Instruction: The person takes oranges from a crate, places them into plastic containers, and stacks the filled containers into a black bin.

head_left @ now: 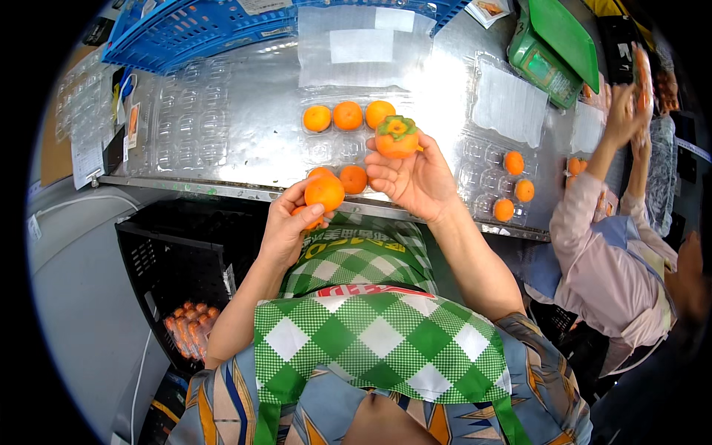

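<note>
My left hand (286, 219) grips an orange persimmon (324, 193) between thumb and fingers, with a second persimmon (303, 218) partly hidden beneath it. Resting on the fingers of my right hand (414, 181) is another persimmon (396, 146), its green calyx facing up. Both hands are over the table's near edge. Just beyond them lies a clear plastic tray (320, 149) with moulded cups. Three persimmons (347, 115) fill its far row, while two sit in the near row, one (354, 179) plain to see and the other partly behind my left hand's fruit.
A blue crate (211, 33) and a green scale (548, 61) stand at the back of the metal table (261, 111). Empty clear trays (192, 119) lie left; a partly filled tray (489, 178) lies right. Beside me a co-worker (595, 250) handles a pack. A black crate (167, 245) sits below left.
</note>
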The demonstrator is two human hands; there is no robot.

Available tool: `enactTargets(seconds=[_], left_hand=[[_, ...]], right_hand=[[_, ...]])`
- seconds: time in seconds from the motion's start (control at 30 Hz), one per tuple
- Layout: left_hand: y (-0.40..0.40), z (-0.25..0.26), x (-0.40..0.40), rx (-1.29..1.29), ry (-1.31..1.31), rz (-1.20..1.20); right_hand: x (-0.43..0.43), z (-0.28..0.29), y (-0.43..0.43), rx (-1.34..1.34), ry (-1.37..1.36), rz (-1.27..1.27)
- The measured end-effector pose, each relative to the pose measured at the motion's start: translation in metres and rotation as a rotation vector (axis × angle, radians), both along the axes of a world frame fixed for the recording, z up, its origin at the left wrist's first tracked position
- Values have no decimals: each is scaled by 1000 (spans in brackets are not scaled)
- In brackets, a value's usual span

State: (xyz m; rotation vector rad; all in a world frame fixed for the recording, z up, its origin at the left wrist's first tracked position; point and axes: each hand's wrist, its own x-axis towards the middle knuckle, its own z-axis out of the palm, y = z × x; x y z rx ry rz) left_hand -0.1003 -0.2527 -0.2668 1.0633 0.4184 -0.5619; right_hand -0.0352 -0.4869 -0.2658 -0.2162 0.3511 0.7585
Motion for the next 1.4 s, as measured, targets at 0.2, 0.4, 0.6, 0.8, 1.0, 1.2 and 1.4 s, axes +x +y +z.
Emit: enactTargets(seconds=[0.2,0.4,0.6,0.8,1.0,1.2,1.4], left_hand=[[0,8,1,-173,-45,47],[-6,2,6,-331,-57,-39],[1,-16,2,-709,179,201],[1,-20,-7,-731,200,199],[15,-30,-26,-621,225,219],[27,-26,-26,-589,150,264],[29,-23,-19,-571,111,257]], right_hand=[[-7,7,15,-501,-58,185],[-25,19,38,-969,-442,294],[-36,28,37,-859,-517,181],[-40,22,43,-982,-813,108],[-56,10,55,-954,-723,137],[-34,3,57,-1702,-1294,39],[2,-12,54,-2131,-1472,133]])
